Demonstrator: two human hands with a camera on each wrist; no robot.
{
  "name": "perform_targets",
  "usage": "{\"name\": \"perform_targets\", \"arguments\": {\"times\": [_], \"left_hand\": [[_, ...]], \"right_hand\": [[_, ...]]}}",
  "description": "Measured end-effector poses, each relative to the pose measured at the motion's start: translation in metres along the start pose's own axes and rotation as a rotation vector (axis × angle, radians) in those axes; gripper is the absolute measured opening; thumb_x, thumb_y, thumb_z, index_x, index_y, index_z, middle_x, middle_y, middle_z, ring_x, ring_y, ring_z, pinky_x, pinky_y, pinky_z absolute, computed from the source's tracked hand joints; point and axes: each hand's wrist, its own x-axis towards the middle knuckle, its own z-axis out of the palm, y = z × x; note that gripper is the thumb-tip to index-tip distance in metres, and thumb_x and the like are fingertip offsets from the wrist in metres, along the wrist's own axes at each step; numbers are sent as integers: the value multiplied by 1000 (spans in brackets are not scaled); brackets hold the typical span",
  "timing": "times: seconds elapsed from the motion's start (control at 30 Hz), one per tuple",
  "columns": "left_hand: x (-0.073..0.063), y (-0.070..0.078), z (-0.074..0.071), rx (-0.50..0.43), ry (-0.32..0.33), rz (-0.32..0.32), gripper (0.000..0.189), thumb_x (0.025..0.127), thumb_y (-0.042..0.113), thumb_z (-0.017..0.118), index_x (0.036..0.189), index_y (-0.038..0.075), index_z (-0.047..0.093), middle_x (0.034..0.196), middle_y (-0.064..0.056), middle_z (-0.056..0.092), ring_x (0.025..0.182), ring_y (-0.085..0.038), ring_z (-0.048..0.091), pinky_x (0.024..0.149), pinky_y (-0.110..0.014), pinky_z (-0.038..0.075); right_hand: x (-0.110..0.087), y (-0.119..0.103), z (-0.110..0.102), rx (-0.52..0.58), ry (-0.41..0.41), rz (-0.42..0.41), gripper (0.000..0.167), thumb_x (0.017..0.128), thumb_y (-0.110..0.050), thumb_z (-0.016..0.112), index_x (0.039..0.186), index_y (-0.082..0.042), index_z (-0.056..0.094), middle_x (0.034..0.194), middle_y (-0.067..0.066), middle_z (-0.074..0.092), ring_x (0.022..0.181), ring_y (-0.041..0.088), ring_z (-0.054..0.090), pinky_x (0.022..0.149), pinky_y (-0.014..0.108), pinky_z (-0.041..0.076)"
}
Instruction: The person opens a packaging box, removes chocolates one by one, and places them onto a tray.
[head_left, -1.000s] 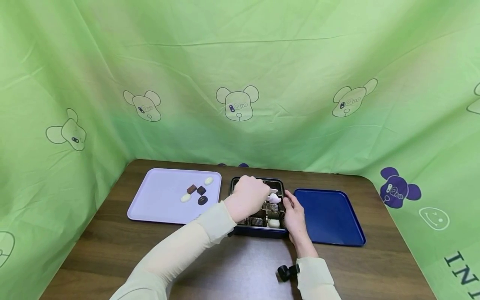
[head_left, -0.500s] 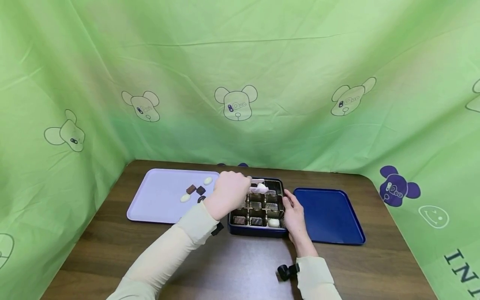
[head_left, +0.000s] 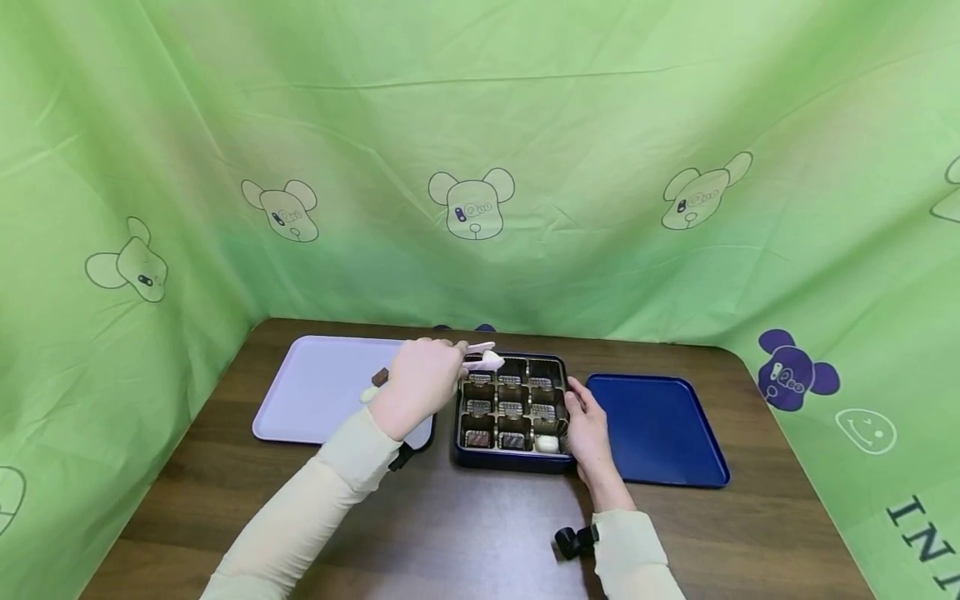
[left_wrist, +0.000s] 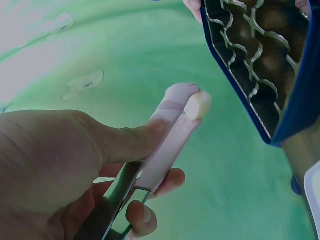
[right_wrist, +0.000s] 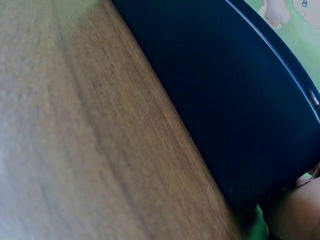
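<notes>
My left hand (head_left: pixel 423 379) grips tongs (left_wrist: pixel 170 145) with metal handles and pale pink tips. Pinched between the tips is a small white chocolate (left_wrist: pixel 199 105), over the far left corner of a navy box (head_left: pixel 513 460) in the head view. The box has a dark divided insert with gold edges. Its near row holds a brown chocolate (head_left: pixel 477 439), a dark one (head_left: pixel 513 440) and a white one (head_left: pixel 547 443). My right hand (head_left: pixel 589 429) holds the box's right side, thumb at the rim; the right wrist view shows mostly the box's outer wall.
A lilac tray (head_left: pixel 315 392) lies at the left, partly behind my left hand; a brown chocolate (head_left: pixel 380 377) and a white oval one (head_left: pixel 368 395) show on it. At the right lies a flat blue tray-like lid (head_left: pixel 660 433). Green printed cloth (head_left: pixel 480 275) hangs behind the wooden table (head_left: pixel 480 533).
My left hand has moved left across the box with the tongs and the white chocolate, uncovering the compartments and covering part of the lilac tray. The right hand has stayed at the box.
</notes>
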Motion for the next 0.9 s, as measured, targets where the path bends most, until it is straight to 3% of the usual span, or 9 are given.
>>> {"name": "perform_targets", "arguments": {"times": [0.37,0.67,0.9], "left_hand": [[-20,-31,6,-74,-44,-127,24,89,33,78,104,15,72,84,-2,74,68,-25,69,50,-41,51],[-35,-54,6,-90,-43,-221,30,90,31,77,114,13,73,81,-8,73,64,-28,68,47,-44,49],[-50,-70,7,-111,-3,-281,33,89,27,77,118,12,74,82,-12,73,65,-35,68,49,-48,49]], "right_hand": [[0,-1,1,0,-5,-3,48,111,-21,40,157,-9,36,160,20,33,148,35,29,119,51,24],[0,-1,1,-4,-3,-10,47,111,-21,40,156,-9,37,160,20,33,148,35,29,119,51,23],[1,1,1,23,-8,-23,46,110,-18,39,155,-7,37,158,21,36,147,34,31,119,48,23]]}}
